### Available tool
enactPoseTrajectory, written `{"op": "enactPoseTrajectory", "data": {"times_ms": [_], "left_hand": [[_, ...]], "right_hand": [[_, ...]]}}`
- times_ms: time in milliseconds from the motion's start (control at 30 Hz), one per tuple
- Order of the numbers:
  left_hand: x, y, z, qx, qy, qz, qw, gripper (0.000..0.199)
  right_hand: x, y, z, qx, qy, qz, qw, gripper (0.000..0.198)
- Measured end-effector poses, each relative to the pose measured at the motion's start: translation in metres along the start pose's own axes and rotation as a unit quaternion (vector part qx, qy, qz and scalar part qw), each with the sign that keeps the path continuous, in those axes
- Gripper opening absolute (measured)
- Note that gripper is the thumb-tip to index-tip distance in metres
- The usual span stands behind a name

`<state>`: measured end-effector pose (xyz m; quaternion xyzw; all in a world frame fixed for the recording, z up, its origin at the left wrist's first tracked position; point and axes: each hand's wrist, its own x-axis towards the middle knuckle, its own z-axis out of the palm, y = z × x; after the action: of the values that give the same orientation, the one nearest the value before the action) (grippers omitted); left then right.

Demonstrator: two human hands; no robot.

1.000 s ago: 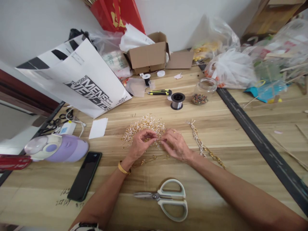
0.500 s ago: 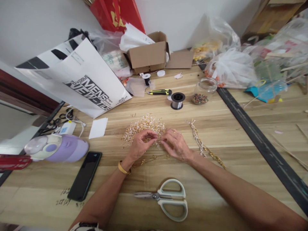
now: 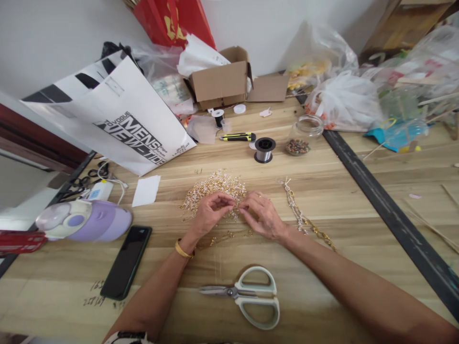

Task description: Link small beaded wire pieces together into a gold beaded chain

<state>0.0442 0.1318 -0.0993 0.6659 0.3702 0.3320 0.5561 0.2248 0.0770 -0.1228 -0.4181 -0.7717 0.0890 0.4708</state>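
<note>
My left hand (image 3: 214,212) and my right hand (image 3: 262,215) meet fingertip to fingertip over the table, each in a pinch. Whatever lies between the fingers is too small to make out. Just behind them spreads a pile of small gold and clear beaded pieces (image 3: 208,188). A thin gold chain (image 3: 222,238) lies on the wood below my hands. To the right of my right hand rests a beaded strand (image 3: 296,210) in silver and gold. Closer to me lie scissors (image 3: 247,294) with pale handles, their blades pointing left.
A spool of clear line (image 3: 264,150), a box cutter (image 3: 237,137) and a glass jar of beads (image 3: 303,136) stand beyond the pile. On the left are a phone (image 3: 127,263), a purple bottle (image 3: 100,220) and a white paper bag (image 3: 132,119). A cardboard box (image 3: 220,86) sits behind.
</note>
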Motion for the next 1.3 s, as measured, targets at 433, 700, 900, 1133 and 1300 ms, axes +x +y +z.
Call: {"op": "enactPoseTrajectory", "data": {"times_ms": [433, 700, 900, 1133, 1300], "left_hand": [[0.0014, 0.0012, -0.0005, -0.014, 0.017, -0.011, 1.0, 0.022], [-0.0008, -0.0013, 0.0016, 0.024, 0.02, 0.019, 0.999, 0.018], [-0.0031, -0.0009, 0.0042, 0.082, 0.035, 0.074, 0.993, 0.013], [-0.0045, 0.0022, 0.0063, 0.129, 0.038, 0.113, 0.984, 0.008], [-0.0054, 0.0046, 0.0075, 0.163, 0.043, 0.134, 0.977, 0.007]], "right_hand": [[0.0013, -0.0021, -0.0021, 0.017, 0.001, 0.003, 1.0, 0.005], [-0.0004, -0.0005, -0.0003, 0.017, 0.003, -0.001, 1.0, 0.004], [0.0003, -0.0007, -0.0007, 0.02, -0.006, 0.001, 1.0, 0.005], [0.0003, -0.0013, -0.0008, 0.025, -0.007, 0.003, 1.0, 0.005], [0.0004, -0.0009, -0.0007, 0.02, -0.009, 0.002, 1.0, 0.005]]}}
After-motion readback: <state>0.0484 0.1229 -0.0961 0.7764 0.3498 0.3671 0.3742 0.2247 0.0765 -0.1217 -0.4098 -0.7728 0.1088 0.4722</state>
